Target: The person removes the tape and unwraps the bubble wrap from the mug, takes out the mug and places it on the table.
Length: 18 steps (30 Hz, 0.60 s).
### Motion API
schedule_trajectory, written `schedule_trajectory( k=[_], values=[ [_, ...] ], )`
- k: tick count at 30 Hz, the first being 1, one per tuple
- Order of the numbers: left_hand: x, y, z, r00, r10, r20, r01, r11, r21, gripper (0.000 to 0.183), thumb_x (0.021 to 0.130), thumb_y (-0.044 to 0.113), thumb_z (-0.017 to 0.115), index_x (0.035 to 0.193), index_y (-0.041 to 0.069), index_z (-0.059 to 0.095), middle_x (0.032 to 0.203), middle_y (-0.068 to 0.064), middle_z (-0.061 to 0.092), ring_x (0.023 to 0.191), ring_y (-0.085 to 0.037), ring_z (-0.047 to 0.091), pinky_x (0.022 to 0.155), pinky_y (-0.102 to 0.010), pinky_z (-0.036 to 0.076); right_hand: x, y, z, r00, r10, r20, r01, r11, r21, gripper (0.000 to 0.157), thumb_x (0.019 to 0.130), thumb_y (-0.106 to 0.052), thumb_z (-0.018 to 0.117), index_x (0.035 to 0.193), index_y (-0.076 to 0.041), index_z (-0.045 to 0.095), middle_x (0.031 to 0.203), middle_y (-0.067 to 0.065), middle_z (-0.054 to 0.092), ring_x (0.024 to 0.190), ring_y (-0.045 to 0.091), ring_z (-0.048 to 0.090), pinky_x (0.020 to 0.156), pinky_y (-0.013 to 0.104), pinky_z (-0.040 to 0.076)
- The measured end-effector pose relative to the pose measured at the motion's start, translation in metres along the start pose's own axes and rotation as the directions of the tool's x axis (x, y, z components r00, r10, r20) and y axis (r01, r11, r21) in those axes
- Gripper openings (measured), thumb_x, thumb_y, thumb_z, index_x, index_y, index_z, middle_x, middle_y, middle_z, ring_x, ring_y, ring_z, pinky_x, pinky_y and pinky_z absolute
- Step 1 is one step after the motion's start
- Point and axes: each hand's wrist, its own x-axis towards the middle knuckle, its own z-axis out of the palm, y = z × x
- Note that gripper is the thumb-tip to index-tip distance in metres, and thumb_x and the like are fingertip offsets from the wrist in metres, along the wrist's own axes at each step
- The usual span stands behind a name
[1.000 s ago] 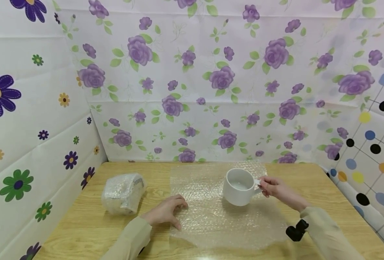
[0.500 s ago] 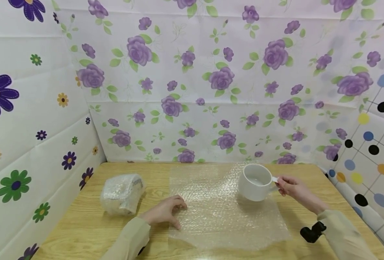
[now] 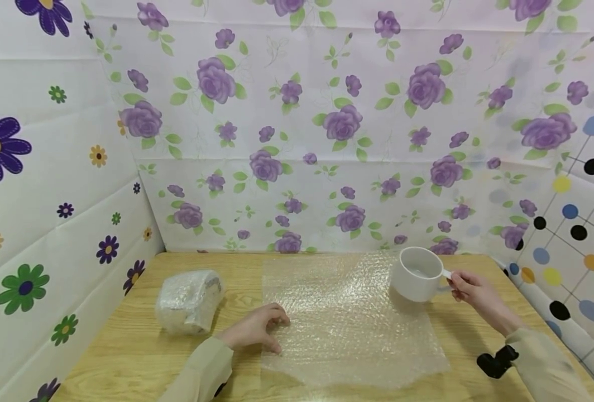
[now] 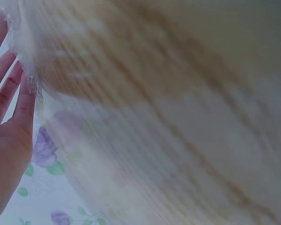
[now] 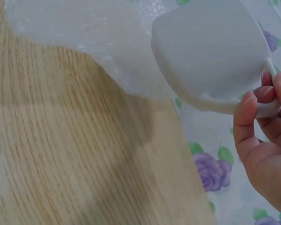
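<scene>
A white mug (image 3: 417,274) hangs above the back right part of a clear bubble wrap sheet (image 3: 342,324). My right hand (image 3: 483,296) grips its handle, with fingers and thumb round it in the right wrist view, where the mug's side (image 5: 210,51) shows. On the left edge of the sheet lies my left hand (image 3: 254,329), fingers loosely bent and thumb apart. In the left wrist view the fingertips touch the plastic film (image 4: 35,79); that hand's grasp is not plain.
A bundle wrapped in bubble wrap (image 3: 188,301) sits on the wooden table (image 3: 126,357) at the left. Flower-printed cloth (image 3: 302,111) stands behind the table. A dotted cloth (image 3: 578,268) borders the right side.
The mug has moved right and slightly back in my right hand, from over the middle right of the sheet to over its right edge. My left hand has stayed in place.
</scene>
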Motion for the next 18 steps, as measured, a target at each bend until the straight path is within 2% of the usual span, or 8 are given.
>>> schedule_trajectory(
  k=[5,8,10,12,15,18],
  values=[
    [0.0,-0.001,0.001,1.0,-0.017,-0.006,0.016,1.0,-0.025,0.047,0.065,0.022,0.081,0.105,0.008,0.061,0.102,0.001,0.052,0.09,-0.02,0.048,0.077,-0.031,0.044,-0.004,0.005,-0.005,0.99,0.05,-0.128,-0.051,0.999,0.001,0.032,0.096,-0.028,0.043,0.097,0.003,0.052,0.088,0.008,0.049,0.07,0.016,0.048,0.058,0.026,0.044],
    [0.0,-0.001,0.001,1.0,-0.017,-0.005,0.017,1.0,-0.024,0.047,0.065,0.022,0.081,0.105,0.008,0.061,0.101,0.0,0.052,0.089,-0.02,0.048,0.076,-0.03,0.044,-0.004,0.017,-0.011,0.982,0.045,-0.181,-0.043,0.999,0.017,0.029,0.094,-0.031,0.047,0.097,-0.003,0.055,0.087,0.003,0.05,0.07,0.012,0.05,0.06,0.025,0.046],
    [0.0,-0.001,0.001,1.0,-0.015,-0.005,0.015,1.0,-0.016,0.046,0.065,0.021,0.081,0.105,0.008,0.061,0.101,0.0,0.052,0.089,-0.02,0.048,0.076,-0.031,0.044,-0.002,0.03,-0.015,0.973,0.036,-0.229,-0.017,0.996,0.084,0.025,0.093,-0.028,0.051,0.095,-0.004,0.058,0.084,0.004,0.051,0.068,0.012,0.052,0.059,0.024,0.047],
    [0.0,-0.001,0.001,1.0,-0.014,-0.008,0.014,1.0,-0.009,0.046,0.065,0.021,0.081,0.105,0.008,0.061,0.101,0.0,0.052,0.089,-0.02,0.048,0.076,-0.031,0.044,-0.003,0.036,-0.018,0.968,0.017,-0.252,0.002,0.997,0.075,0.022,0.093,-0.029,0.052,0.093,-0.008,0.06,0.083,0.001,0.051,0.067,0.009,0.052,0.059,0.022,0.047],
    [0.001,-0.001,0.001,1.0,-0.009,-0.013,0.009,1.0,0.007,0.047,0.065,0.022,0.081,0.105,0.009,0.061,0.101,0.0,0.052,0.088,-0.02,0.048,0.076,-0.031,0.044,-0.004,0.039,-0.019,0.953,0.035,-0.302,-0.004,0.995,0.101,0.024,0.093,-0.027,0.052,0.094,-0.005,0.06,0.08,0.001,0.051,0.066,0.01,0.052,0.057,0.022,0.047],
    [0.001,-0.001,0.001,1.0,-0.001,-0.013,0.002,1.0,0.014,0.048,0.064,0.022,0.081,0.105,0.008,0.061,0.101,0.001,0.052,0.089,-0.02,0.049,0.077,-0.031,0.044,-0.004,0.043,-0.022,0.946,0.056,-0.32,-0.043,0.998,0.049,0.025,0.093,-0.03,0.05,0.095,-0.007,0.058,0.081,0.0,0.051,0.066,0.009,0.052,0.058,0.021,0.047]
  ],
)
